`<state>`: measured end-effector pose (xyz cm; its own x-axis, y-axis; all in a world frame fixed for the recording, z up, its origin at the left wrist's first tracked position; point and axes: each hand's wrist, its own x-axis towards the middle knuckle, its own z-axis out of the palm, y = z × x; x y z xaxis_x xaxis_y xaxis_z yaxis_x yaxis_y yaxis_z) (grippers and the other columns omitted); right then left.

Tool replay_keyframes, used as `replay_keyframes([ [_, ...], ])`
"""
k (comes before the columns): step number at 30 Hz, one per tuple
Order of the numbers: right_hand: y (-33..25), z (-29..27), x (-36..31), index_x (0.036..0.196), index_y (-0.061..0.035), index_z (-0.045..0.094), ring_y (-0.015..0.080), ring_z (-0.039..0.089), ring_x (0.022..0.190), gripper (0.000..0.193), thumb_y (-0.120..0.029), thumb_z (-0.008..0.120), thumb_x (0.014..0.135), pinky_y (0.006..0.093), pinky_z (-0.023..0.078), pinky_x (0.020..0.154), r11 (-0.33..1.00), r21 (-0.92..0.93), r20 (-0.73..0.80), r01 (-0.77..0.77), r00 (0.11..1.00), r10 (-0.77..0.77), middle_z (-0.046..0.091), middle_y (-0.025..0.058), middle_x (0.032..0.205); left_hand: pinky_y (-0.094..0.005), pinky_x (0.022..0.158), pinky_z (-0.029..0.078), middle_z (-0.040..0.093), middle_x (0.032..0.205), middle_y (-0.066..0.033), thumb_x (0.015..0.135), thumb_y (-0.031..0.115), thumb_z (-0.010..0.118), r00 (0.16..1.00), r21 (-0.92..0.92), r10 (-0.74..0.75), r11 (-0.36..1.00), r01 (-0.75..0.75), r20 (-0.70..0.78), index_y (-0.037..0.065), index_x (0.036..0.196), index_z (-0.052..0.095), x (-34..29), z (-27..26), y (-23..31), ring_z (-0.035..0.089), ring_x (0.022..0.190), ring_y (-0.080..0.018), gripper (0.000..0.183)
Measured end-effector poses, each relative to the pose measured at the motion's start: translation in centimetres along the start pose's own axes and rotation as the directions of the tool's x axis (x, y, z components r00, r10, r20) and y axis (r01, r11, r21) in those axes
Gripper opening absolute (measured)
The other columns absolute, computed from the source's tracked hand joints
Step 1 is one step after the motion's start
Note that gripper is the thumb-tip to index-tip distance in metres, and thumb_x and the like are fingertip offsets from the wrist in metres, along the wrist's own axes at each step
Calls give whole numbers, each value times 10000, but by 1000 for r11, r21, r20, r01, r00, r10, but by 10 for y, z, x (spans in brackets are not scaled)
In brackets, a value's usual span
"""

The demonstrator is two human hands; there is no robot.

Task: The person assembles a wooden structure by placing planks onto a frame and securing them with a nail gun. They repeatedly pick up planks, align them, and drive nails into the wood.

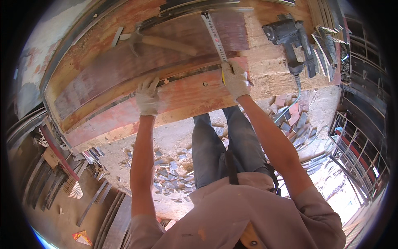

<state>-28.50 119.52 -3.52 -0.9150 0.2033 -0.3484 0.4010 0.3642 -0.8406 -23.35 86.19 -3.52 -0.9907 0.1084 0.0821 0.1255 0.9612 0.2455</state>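
Observation:
My right hand (235, 79), in a pale work glove, is closed around a tape measure. Some yellow of its case shows beside the fingers, and a small thin thing, too small to name, sticks out at the hand's right side. The white tape blade (214, 37) runs out away from me across a reddish-brown board (166, 31). My left hand (147, 96), also gloved, lies with its fingers spread on the near edge of the long wooden strips, beside a dark narrow strip (178, 76). A claw hammer (166, 43) with a wooden handle lies on the board between and beyond my hands.
A black nail gun (290, 39) with a pale air hose (289, 108) lies at the bench's right end. Thin strips (324, 54) are piled beside it. Wood offcuts (172, 174) litter the floor around my legs. A metal rack (360, 145) stands right; boards (39, 178) lean left.

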Motion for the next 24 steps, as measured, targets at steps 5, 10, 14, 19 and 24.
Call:
replay_keyframes([
  [5,-27,-75,-3,974,-8,696,107,558,648,253,-253,635,994,310,455,594,998,-15,188,-68,980,70,583,17,690,-458,921,508,718,1103,-85,730,119,736,999,-61,-4,998,7,49,145,1112,758,-2,9,-18,637,1048,-333,384],
  [10,-5,-210,50,955,-94,695,325,659,717,322,-396,592,995,438,500,674,623,-720,446,305,892,78,667,137,760,-456,936,501,718,1088,-89,721,150,738,983,-86,-47,994,63,178,134,1075,759,15,-1,-18,640,1046,-337,355],
  [14,-10,-242,91,947,-127,693,350,683,846,348,-437,547,1008,474,511,765,426,-799,534,425,827,175,710,135,896,-451,948,497,704,1108,-87,735,143,732,964,-70,-63,994,83,258,131,1112,743,24,-8,-10,618,1100,-327,377],
  [19,-24,-214,126,1004,-99,729,338,697,972,365,-409,536,1006,455,536,879,349,-825,551,445,773,315,725,151,1024,-443,937,508,693,1137,-85,765,106,714,965,-29,-41,998,50,258,149,1158,732,25,-13,-3,621,1096,-327,396],
  [24,-6,-199,147,948,-106,723,372,697,918,338,-375,525,997,495,537,828,267,-749,658,607,730,186,722,164,950,-426,949,513,691,1172,-74,797,76,687,952,-30,-113,992,127,284,151,1196,729,20,-8,-4,622,1134,-317,408],
])
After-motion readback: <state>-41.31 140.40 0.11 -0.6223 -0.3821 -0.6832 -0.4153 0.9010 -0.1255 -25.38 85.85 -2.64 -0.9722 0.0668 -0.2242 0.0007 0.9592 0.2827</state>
